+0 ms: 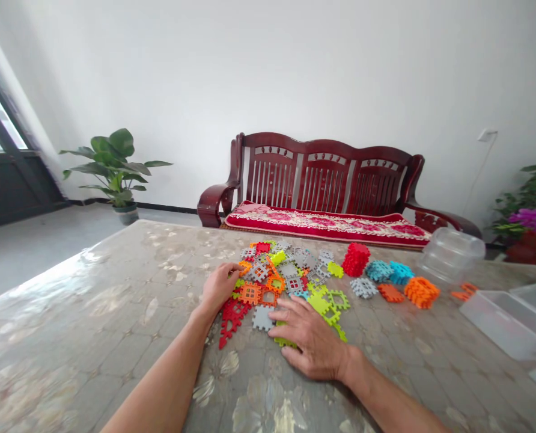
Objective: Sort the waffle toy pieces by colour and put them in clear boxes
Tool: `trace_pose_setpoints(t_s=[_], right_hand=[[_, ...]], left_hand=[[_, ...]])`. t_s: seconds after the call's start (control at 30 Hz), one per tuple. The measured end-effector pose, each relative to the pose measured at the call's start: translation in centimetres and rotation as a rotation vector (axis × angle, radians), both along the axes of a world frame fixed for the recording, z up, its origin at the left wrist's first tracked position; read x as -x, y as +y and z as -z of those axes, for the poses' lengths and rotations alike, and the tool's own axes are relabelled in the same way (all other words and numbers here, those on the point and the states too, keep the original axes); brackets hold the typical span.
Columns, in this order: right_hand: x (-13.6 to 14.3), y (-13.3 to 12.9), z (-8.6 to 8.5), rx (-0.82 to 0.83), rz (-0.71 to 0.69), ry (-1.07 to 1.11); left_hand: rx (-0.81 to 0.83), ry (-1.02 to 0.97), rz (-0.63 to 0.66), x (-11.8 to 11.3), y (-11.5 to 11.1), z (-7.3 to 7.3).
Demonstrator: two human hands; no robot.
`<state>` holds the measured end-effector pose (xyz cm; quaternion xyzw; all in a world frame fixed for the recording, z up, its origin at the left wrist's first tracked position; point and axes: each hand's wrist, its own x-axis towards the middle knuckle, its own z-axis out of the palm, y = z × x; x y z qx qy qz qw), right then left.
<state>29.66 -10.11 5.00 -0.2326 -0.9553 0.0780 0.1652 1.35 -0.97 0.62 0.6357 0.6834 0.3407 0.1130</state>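
Colourful notched plastic tiles lie heaped mid-table, among them an orange window tile [250,293], a grey square tile [263,317] and red pieces [233,319]. At the heap's left edge my left hand [220,285] has its thumb and forefinger together by an orange piece [245,267]; what they hold is too small to make out. My right hand [310,337] lies palm down with fingers spread over lime green tiles [319,302] at the near right side of the heap, partly covering them.
Right of the heap stand a red stack [356,259], blue pieces [401,273], grey pieces [364,287] and an orange stack [422,292]. Clear plastic containers [497,322] sit at the table's [115,307] right. Behind are a wooden bench [324,174] and a potted plant [126,213].
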Motion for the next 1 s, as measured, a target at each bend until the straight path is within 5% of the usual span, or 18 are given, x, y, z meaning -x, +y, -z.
trace_pose_setpoints(t_s=[0.1, 0.23, 0.37, 0.57, 1.0], right_hand=[[-1.6, 1.2, 0.3, 0.022, 0.127, 0.155], [-4.7, 3.6, 0.7, 0.002, 0.466, 0.395], [-8.4, 5.9, 2.1, -0.115, 0.702, 0.437], [-10.2, 7.1, 4.4, -0.038, 0.746, 0.324], [-8.9, 7.1, 3.8, -0.209, 0.727, 0.061]], left_hand=[[-0.010, -0.016, -0.005, 0.0, 0.0, -0.1], [-0.015, -0.056, -0.005, 0.0, 0.0, -0.1], [-0.018, -0.101, -0.002, 0.1, 0.0, -0.2], [-0.014, -0.163, -0.040, 0.1, -0.1, -0.6], [0.007, -0.169, -0.069, 0.0, -0.1, -0.5]])
